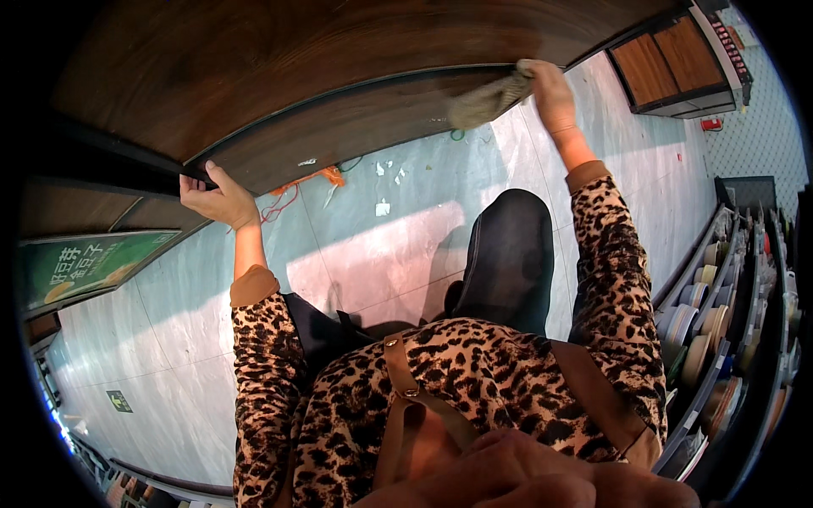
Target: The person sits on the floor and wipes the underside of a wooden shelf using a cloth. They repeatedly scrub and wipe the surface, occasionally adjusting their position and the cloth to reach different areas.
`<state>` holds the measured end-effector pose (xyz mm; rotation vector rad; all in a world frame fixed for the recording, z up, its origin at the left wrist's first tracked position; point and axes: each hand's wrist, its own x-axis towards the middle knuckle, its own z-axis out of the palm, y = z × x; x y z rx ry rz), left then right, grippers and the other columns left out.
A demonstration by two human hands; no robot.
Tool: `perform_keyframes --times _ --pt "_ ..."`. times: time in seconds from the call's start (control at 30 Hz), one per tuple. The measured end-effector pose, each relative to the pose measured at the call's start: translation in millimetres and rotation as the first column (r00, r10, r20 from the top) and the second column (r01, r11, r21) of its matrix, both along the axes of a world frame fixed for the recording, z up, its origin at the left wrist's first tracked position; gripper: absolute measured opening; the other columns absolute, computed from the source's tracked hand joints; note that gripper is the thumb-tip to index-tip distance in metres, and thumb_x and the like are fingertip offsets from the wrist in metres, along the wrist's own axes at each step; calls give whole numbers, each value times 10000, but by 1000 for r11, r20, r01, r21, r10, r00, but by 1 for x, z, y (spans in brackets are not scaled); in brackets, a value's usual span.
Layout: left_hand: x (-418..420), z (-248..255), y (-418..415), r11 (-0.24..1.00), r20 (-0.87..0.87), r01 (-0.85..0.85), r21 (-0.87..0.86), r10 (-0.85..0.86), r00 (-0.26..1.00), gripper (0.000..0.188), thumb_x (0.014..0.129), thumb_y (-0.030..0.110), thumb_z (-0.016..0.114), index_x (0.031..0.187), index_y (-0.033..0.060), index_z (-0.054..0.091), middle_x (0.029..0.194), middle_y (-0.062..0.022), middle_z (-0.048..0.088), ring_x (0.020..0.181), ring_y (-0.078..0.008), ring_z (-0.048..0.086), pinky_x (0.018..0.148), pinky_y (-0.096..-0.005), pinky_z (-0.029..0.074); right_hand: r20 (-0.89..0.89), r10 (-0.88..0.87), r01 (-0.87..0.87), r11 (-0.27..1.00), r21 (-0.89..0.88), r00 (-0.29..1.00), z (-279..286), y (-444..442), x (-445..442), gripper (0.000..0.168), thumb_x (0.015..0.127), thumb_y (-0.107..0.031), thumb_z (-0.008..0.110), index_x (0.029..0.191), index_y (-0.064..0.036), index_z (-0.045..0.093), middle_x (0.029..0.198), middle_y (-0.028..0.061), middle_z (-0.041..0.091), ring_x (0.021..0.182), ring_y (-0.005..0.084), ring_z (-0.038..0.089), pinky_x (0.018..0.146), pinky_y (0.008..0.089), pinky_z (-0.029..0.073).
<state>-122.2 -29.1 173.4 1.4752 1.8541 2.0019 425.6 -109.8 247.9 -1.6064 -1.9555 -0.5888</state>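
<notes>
My right hand (554, 95) grips a greyish-beige cloth (484, 106) at the right end of a dark wood panel (356, 120), where the cloth hangs blurred over the panel's edge. Above that panel lies a larger dark wood surface (305, 57), with a dark metal strip between the two. At the left end of the panel is my left hand (223, 198), its thumb raised and its fingers curled at the dark metal frame. Whether those fingers grip the frame cannot be told.
Orange plastic scraps (311, 181) and white paper bits (382, 208) lie on the tiled floor (362, 254). A green sign (95, 263) stands at left. Shelves of stacked dishes (698, 317) run along the right, and a wooden cabinet (673, 63) stands at upper right.
</notes>
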Motion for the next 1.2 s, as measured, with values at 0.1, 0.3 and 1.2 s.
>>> perform_keyframes --times 0.1,0.3,1.2 --pt "6 -3 1 1000 30 11 -15 -10 999 586 964 259 659 1334 -122 411 1264 -250 462 1136 -329 540 993 -419 461 -102 -308 307 951 -29 946 -7 -17 73 252 909 -61 569 1143 -100 652 1092 138 671 1057 360 627 898 436 517" --pt "10 -8 6 999 39 35 25 -36 999 609 967 275 659 1343 -132 406 1262 -251 462 1152 -334 527 1006 -426 448 20 -265 264 964 38 964 -15 -3 50 221 854 -37 574 1064 -47 644 980 168 619 944 391 590 866 476 487" --pt "7 -7 3 998 -118 -64 8 64 991 602 950 259 698 1361 -95 437 1248 -232 490 1137 -359 520 1005 -429 433 -358 229 -8 851 525 905 202 52 -139 128 954 -148 626 1005 -32 640 929 57 654 817 155 621 714 332 532"
